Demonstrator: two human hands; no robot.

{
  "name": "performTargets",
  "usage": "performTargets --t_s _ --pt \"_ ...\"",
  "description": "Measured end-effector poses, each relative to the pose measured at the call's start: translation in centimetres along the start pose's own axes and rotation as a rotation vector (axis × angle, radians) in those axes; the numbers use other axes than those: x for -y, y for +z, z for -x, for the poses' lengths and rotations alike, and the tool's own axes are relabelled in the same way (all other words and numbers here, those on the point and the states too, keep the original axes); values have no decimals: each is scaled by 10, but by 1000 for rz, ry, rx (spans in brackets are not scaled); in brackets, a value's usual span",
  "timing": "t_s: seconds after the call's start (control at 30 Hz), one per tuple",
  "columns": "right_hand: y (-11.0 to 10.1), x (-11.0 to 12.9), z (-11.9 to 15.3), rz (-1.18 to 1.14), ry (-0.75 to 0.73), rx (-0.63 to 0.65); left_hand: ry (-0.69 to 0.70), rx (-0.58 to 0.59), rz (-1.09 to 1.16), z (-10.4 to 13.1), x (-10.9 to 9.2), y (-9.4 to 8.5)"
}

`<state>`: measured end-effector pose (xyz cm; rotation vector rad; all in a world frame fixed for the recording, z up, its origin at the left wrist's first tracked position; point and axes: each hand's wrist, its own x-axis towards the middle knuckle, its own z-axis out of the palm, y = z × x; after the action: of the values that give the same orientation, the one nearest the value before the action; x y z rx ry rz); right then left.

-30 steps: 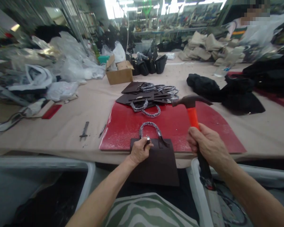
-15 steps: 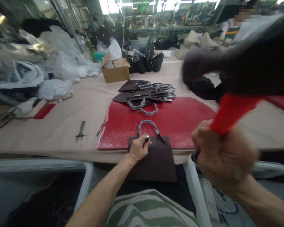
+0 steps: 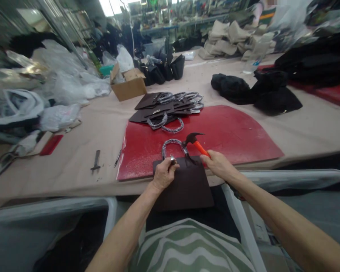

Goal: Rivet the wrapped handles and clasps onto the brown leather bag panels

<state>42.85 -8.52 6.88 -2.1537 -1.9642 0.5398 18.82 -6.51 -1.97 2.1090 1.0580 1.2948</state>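
Observation:
My left hand is closed around a short metal punch, its silver end showing above the fingers. It rests at the top edge of a flat dark brown bag panel, which overhangs the table's front edge. A carry handle wrapped in clear plastic loops up from that panel. In my right hand is a claw hammer with an orange-red grip. The hammer's dark head is low, just right of the punch and close to the handle loop. The punch's lower end is hidden by my fingers.
Beneath the work lies a red board, with stacked brown bag panels at its back. A caliper-like tool lies left. Behind are a cardboard box and black cloth pieces. Grey bins flank my lap.
The hammer came down from high at the right, near the camera, to beside the handle loop. My left hand keeps its grip on the punch. The view has shifted slightly right.

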Motion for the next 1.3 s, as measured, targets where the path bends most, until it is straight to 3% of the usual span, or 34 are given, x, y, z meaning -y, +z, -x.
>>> performTargets --t_s 0.1,0.2,0.33,0.47,0.57,0.67,0.97,1.17,1.3 --pt "13 -15 -10 56 48 -43 -4 14 21 2 2 -2" --pt "8 -22 -10 169 21 -104 -10 34 28 3 3 -3" --pt "2 -14 -3 236 -64 -182 -27 40 28 3 0 -5" --pt "26 0 0 153 -346 -275 -23 42 8 2 -4 -6" --pt "53 8 -1 39 -522 -238 -6 29 -17 2 -5 -6" --pt "69 14 -4 7 -459 -215 26 10 -35 3 -5 -7" --pt "72 17 -2 33 -402 -196 90 -71 -49 12 -5 -3" --pt "77 18 -2 35 -392 -191 69 -87 54 14 -3 -3" --pt "75 19 -4 25 -378 -184 -17 -96 93 15 -5 -6"
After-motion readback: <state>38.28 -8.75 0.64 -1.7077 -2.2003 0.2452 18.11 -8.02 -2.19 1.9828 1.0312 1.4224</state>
